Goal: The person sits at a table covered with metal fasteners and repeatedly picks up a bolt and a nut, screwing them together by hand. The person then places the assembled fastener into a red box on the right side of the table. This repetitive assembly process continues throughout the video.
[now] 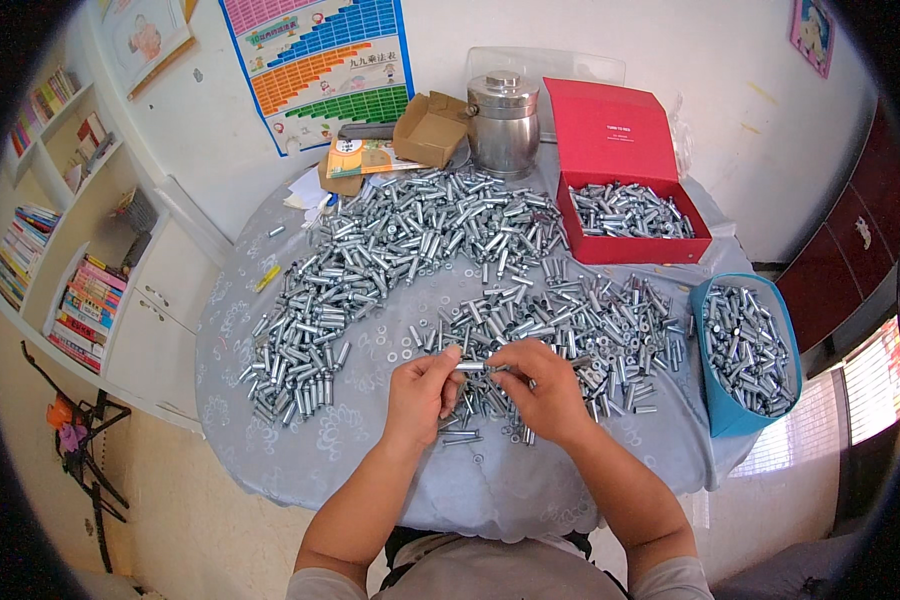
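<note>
centre: your left hand (422, 392), fingers curled nearly closed, pinches a metal sleeve (472, 367); your right hand (542, 388) pinches its other end. red box (642, 250), upper right.

I can make out a blue-bordered wall chart (325, 75) with 2 short headings in Chinese characters, 1 toward its left and 1 in dark strokes at its right; the print in its coloured cells is too small for me to read. The red box lid (615, 125) carries a few short lines of white Latin lettering. The orange-and-white booklet (370, 158) has dark characters I can't resolve, and the book spines (82, 318) at far left bear print I can't decipher.
</note>
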A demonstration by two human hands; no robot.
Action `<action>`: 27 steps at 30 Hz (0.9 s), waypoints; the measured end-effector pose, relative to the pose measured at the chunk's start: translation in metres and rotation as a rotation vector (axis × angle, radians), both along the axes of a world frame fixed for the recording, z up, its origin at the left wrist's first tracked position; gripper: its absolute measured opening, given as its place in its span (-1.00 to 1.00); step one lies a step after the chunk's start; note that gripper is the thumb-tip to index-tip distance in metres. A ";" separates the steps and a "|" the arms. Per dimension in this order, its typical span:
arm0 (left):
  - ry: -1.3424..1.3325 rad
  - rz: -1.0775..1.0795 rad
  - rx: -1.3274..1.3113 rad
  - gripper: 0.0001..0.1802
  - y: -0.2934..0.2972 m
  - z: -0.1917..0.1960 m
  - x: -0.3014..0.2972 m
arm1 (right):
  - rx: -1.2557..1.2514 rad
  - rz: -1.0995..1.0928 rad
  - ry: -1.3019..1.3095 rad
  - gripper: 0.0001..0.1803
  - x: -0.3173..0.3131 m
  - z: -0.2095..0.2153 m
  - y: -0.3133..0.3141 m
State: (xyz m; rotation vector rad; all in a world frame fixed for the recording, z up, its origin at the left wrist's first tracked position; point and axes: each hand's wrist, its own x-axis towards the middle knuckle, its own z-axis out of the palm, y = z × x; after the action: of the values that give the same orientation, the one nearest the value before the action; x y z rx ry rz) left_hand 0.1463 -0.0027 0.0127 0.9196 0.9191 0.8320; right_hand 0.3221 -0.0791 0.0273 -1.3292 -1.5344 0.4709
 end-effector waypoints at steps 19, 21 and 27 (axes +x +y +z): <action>-0.007 -0.035 -0.031 -0.76 0.000 -0.004 0.003 | -0.100 -0.119 0.076 -0.79 -0.005 -0.014 0.003; -0.021 -0.048 -0.028 -0.81 0.000 -0.004 0.004 | -0.098 -0.103 0.054 -0.79 -0.003 -0.015 0.004; -0.069 -0.089 -0.012 -0.82 0.000 -0.002 0.002 | -0.163 -0.089 0.105 -0.76 -0.004 0.000 0.002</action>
State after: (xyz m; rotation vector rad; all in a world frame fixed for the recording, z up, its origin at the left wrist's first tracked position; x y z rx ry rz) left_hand 0.1479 -0.0025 0.0110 0.9095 0.8168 0.7765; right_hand 0.3180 -0.0766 0.0272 -1.4683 -1.3678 0.6104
